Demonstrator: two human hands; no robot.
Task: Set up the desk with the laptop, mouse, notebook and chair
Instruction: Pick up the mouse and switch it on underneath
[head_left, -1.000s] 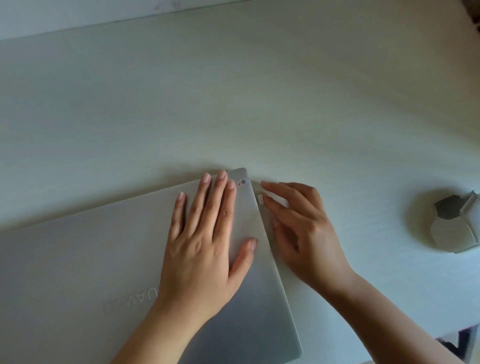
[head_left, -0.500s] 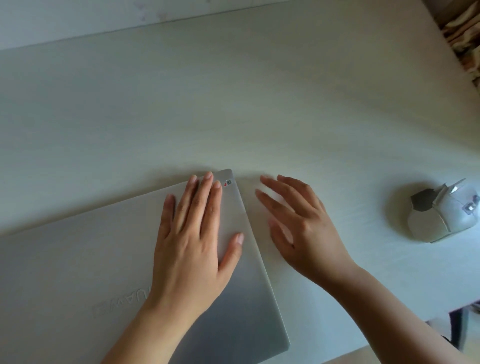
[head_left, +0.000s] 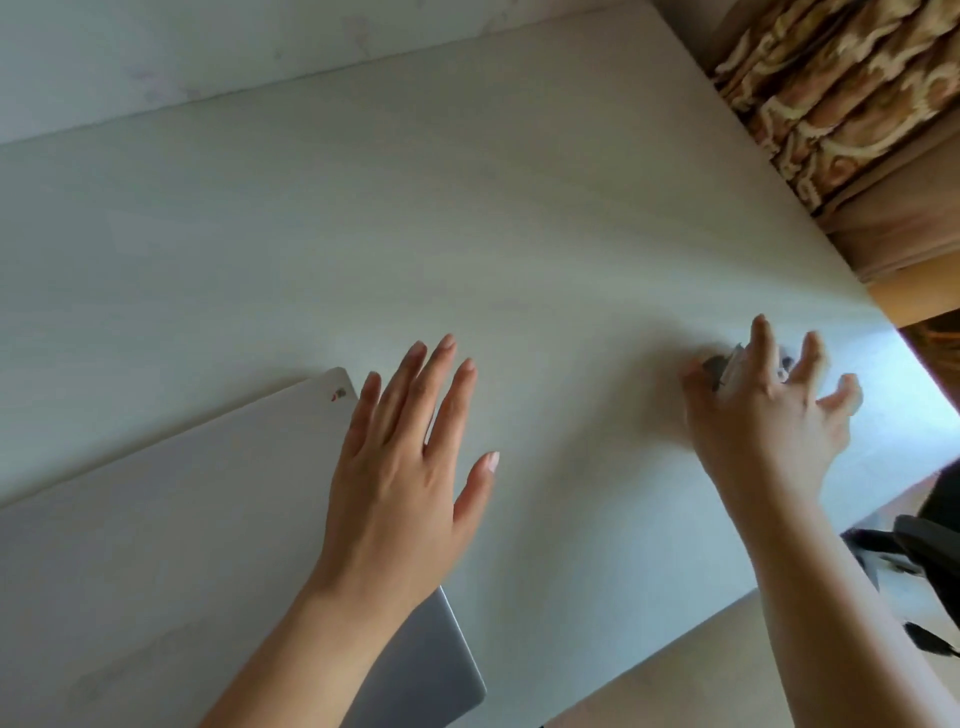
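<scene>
reaching right hand, fingers spread, over small grey angular mouse near pale worktop edge; a clumsy grab could knock it off. left hand flat, empty.

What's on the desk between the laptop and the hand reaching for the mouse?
Nothing. In the head view, only bare pale desk top shows between the closed silver laptop and the right hand over the small grey mouse. The left hand hovers at the laptop's edge.
</scene>
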